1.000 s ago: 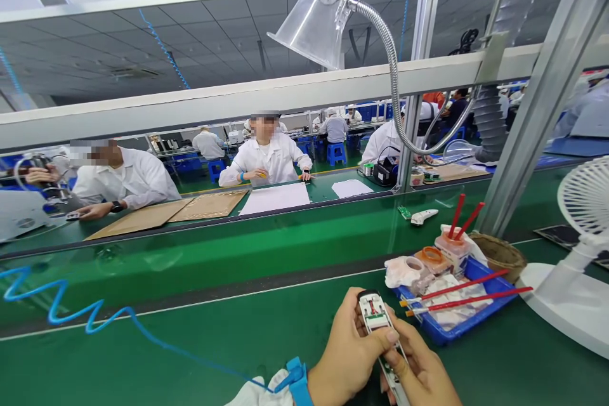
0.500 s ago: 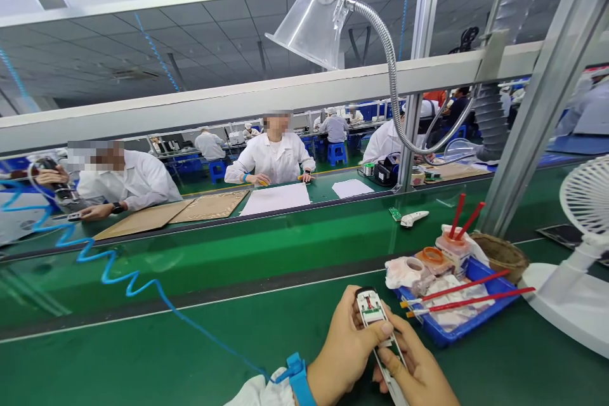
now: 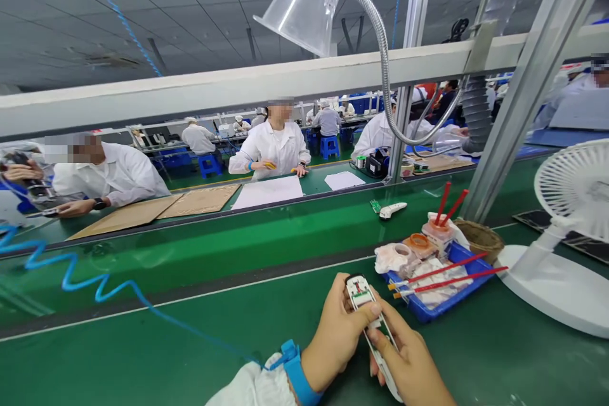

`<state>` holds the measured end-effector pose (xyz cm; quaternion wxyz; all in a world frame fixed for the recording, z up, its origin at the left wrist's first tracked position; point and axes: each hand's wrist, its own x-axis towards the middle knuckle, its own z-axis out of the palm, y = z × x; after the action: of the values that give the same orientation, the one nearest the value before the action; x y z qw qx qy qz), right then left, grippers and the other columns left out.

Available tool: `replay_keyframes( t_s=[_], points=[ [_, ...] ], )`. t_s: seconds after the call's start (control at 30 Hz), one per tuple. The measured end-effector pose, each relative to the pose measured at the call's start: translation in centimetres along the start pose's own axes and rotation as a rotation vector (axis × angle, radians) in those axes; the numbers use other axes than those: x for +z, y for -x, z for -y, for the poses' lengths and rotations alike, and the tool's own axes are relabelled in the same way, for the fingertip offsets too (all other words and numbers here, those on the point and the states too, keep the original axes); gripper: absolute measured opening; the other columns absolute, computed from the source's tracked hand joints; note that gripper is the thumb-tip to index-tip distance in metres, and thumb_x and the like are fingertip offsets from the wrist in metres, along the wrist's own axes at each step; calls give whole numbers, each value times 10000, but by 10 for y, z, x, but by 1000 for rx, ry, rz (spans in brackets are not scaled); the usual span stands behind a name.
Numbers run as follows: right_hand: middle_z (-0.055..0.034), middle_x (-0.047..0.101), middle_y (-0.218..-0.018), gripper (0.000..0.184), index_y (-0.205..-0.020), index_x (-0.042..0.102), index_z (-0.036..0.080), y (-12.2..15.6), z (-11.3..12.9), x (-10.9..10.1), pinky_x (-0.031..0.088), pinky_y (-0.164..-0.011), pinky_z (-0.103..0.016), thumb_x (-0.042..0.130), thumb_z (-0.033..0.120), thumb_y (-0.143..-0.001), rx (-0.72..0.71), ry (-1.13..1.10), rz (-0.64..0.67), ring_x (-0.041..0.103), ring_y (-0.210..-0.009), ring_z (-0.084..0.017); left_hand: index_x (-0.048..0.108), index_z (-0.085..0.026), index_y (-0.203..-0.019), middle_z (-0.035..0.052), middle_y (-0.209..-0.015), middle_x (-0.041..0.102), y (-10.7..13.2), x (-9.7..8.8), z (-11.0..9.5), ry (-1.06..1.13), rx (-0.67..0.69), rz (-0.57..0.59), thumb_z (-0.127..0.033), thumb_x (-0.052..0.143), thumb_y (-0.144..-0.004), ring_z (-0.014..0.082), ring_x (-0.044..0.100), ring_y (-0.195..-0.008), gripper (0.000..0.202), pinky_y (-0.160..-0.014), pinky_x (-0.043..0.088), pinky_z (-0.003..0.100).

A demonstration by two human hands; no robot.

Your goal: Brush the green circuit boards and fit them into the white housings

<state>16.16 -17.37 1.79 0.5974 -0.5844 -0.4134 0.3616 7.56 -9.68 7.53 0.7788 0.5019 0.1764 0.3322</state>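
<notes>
Both hands grip a long white handheld device housing (image 3: pixel 360 292), its inside facing up with a green circuit board showing. My left hand (image 3: pixel 335 330) wraps its upper part, the thumb lying across the middle. Around the lower part closes my right hand (image 3: pixel 404 355), its thumb pressed on the board area. The fingers cover much of the housing's middle. A blue wrist strap (image 3: pixel 299 377) with a coiled blue cord (image 3: pixel 157 311) is on my left wrist.
Right of my hands sits a blue tray (image 3: pixel 428 314) with red-handled brushes (image 3: pixel 461 279) and small jars. Beyond it are a white fan (image 3: pixel 566 228) and a basket (image 3: pixel 480 240). A white device part (image 3: pixel 392 210) lies on the green belt (image 3: pixel 266 241). Co-workers sit opposite.
The view has shifted, so the scene appears a little further left and higher. Both hands keep their hold on the housing. The person opposite has lifted their hands slightly from the white sheet.
</notes>
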Motion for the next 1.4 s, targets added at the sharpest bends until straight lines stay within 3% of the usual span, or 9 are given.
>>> replay_keyframes(
  t_s=[0.33,0.57,0.67,0.77,1.03,1.1,1.17,1.27,1.4],
  points=[
    [-9,596,-679,618,-1342,347,178,-4,10,0,419,-380,-217,520,497,-841,48,-147,71,496,-404,-102,462,-182,-872,-14,-738,558,-5,-1,3,-69,-66,-79,-339,741,-663,105,548,-588,383,-509,435,210],
    [-29,578,-852,682,-1335,296,233,-8,11,-1,483,-418,-253,602,501,-788,82,-308,61,567,-481,-115,486,-182,-994,-3,-792,581,-9,-2,4,-107,-79,-15,-341,684,-736,85,543,-550,362,-443,411,178],
    [-15,565,-836,727,-1349,266,250,-9,13,-2,501,-426,-271,622,511,-770,81,-359,53,580,-491,-125,421,-210,-1213,22,-878,599,-10,-3,5,-43,-70,-30,-318,724,-700,87,560,-589,605,-479,442,177],
    [-39,583,-904,727,-1364,237,254,-11,14,-4,513,-453,-279,620,479,-788,87,-395,50,594,-511,-124,226,-254,-1371,18,-860,594,-9,-4,9,10,-122,16,-336,719,-701,65,508,-435,836,-354,392,179],
    [-52,585,-964,738,-1361,268,264,-12,21,-9,499,-438,-243,651,469,-764,104,-426,30,585,-501,-99,517,-139,-1091,-16,-679,549,-10,-2,19,-58,-175,118,-372,597,-805,27,400,-326,377,-307,331,166],
    [-50,586,-953,721,-1366,271,263,-11,21,-9,505,-443,-242,638,462,-778,91,-413,40,586,-510,-100,498,-171,-1160,31,-821,611,-9,-2,15,-83,-149,59,-377,605,-799,52,488,-405,429,-366,392,181],
    [-47,587,-934,698,-1377,262,262,-8,20,-9,516,-457,-252,613,452,-804,66,-382,58,593,-525,-108,438,-234,-1263,91,-1131,584,-9,-4,8,-167,-32,-33,-358,635,-780,136,627,-737,536,-593,508,235],
    [-58,581,-983,615,-1379,279,284,-3,19,-10,537,-491,-278,564,417,-850,-19,-295,72,603,-561,-117,518,-262,-1200,79,-1413,365,-10,-11,-9,-500,244,-46,-319,677,-744,246,376,-1264,486,-995,376,380],
    [-59,592,-1003,532,-1378,300,299,2,19,-12,546,-526,-290,512,348,-893,-124,-175,72,609,-594,-123,635,-253,-953,51,-1425,331,-8,-17,-34,-932,393,90,-284,671,-749,267,274,-1316,209,-1065,245,468]
  ],
)
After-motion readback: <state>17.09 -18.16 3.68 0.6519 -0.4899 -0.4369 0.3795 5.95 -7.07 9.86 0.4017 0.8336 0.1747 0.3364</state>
